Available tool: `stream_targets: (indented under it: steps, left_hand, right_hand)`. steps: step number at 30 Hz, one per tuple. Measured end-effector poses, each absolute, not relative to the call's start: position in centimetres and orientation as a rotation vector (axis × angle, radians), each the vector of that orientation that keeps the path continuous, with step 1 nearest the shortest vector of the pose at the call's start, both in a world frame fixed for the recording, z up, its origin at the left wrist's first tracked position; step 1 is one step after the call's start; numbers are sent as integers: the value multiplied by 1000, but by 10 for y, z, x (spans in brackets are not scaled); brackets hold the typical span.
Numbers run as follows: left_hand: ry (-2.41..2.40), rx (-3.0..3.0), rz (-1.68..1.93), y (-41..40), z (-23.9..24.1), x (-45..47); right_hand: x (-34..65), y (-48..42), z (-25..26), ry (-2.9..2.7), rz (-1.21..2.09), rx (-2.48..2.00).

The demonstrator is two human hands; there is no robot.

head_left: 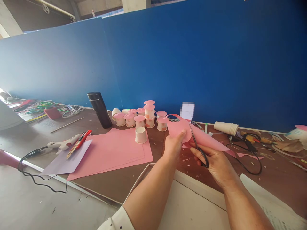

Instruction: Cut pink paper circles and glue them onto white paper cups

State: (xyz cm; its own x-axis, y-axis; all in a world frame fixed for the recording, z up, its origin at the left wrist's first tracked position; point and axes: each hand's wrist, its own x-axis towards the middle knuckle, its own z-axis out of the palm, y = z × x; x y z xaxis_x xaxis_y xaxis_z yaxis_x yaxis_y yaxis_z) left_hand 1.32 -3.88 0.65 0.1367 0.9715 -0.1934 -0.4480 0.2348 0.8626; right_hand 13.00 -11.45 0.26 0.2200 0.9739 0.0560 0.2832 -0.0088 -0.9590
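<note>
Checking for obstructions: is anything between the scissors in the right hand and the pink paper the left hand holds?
Nothing visible does. The scissors in the right hand touch the pink paper, which the left hand pinches at its lower edge. The paper cups stand farther back.

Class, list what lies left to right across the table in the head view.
White glue gun, black cylindrical flask, upturned white paper cup, left hand holding pink paper cut-out, right hand holding black-handled scissors, sideways stack of white paper cups.
</note>
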Motion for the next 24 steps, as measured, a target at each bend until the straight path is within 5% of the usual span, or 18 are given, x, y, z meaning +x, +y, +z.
stream_targets:
  steps: [24]
  left_hand:
    - [930, 814, 1126, -31, -3, 11]
  right_hand:
    - [136, -111, -4, -1233, 873, -1469]
